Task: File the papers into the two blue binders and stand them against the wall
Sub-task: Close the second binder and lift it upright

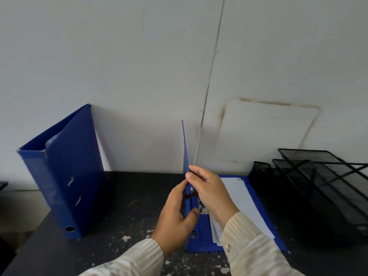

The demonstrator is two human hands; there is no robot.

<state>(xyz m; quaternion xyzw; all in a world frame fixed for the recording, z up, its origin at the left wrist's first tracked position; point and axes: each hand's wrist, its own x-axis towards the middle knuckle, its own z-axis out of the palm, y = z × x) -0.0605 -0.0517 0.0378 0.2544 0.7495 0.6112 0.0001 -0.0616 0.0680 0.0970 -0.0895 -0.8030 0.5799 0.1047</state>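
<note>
Fingers [191,172] of both hands pinching thin, smooth blue binder cover [185,148], upright edge-on.

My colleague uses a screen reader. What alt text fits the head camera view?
Both hands, left hand and right hand, hold the raised cover of an open blue binder with papers on a dark desk; a second blue binder stands by the wall.

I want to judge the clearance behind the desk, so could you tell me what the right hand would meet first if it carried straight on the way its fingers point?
Probably the wall: the right hand points up and away, past the raised cover. Depth is unclear.
</note>
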